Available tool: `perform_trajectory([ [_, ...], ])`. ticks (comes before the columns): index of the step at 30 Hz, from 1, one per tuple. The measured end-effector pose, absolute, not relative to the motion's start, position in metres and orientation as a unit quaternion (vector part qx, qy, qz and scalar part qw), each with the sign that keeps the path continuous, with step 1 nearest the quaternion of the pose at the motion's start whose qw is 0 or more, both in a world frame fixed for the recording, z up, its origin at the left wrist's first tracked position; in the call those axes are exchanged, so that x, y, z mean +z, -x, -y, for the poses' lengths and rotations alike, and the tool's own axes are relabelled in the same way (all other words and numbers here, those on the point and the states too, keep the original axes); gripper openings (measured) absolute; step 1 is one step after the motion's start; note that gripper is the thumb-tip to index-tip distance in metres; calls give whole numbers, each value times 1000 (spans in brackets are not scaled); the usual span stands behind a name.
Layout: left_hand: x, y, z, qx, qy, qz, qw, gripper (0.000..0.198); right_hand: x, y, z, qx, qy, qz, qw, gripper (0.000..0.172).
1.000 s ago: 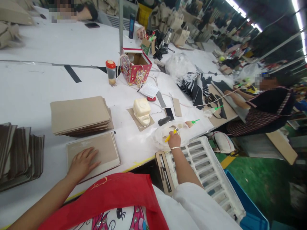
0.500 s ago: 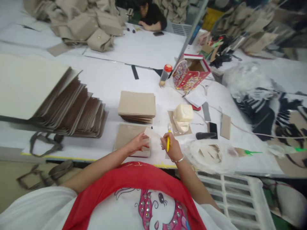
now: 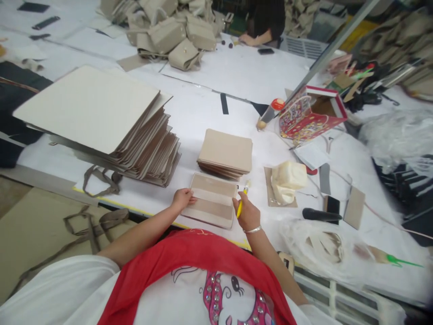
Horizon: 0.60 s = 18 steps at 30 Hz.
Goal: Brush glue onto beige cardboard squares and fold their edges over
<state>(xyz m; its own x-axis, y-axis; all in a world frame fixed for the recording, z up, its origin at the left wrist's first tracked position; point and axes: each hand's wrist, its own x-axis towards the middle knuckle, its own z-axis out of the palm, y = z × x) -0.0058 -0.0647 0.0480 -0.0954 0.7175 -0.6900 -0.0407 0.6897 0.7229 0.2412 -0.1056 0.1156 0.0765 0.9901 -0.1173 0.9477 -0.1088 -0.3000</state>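
Note:
A beige panel (image 3: 210, 214) with a stitched-looking rim lies flat in front of me. Across its middle runs a pale strip (image 3: 214, 197). My left hand (image 3: 183, 200) pinches the strip's left end at the panel's edge. In my right hand (image 3: 249, 213) is a small yellow-handled brush (image 3: 240, 208), bristles pointing up and away. Fingers of that hand also touch the strip's right end. Just behind the panel stands a neat stack of beige panels (image 3: 226, 151). To the right, a cream-coloured tub (image 3: 287, 178) sits on a beige piece.
At left rises a tall pile of large beige sheets (image 3: 91, 108), with grey-brown straps (image 3: 101, 180) nearby. A red patterned box (image 3: 311, 115), a red-capped bottle (image 3: 270, 113), a phone (image 3: 331, 208) and a plastic bag (image 3: 314, 246) occupy the right. Across the table sits a co-worker (image 3: 267, 22).
The pale strip, held above the panel earlier, now lies stretched across it. My left hand has moved to the panel's left edge. The camera view has shifted left.

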Motion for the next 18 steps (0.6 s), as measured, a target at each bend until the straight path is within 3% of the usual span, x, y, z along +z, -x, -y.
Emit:
perform_trajectory([
  [2,40,6,62,297,-267,-682,612,9,125,-242,104,189,729,634,175,46],
  [5,33,6,59,288,-292,-688,598,9,127,-218,92,369,684,548,310,48],
  [9,32,5,59,280,-320,-689,587,8,100,-165,71,567,633,426,311,31],
  [14,33,6,57,279,-336,-688,579,9,78,-181,72,534,701,374,289,17],
  [18,30,9,55,280,-335,-683,585,10,88,-246,94,471,752,359,290,20],
])
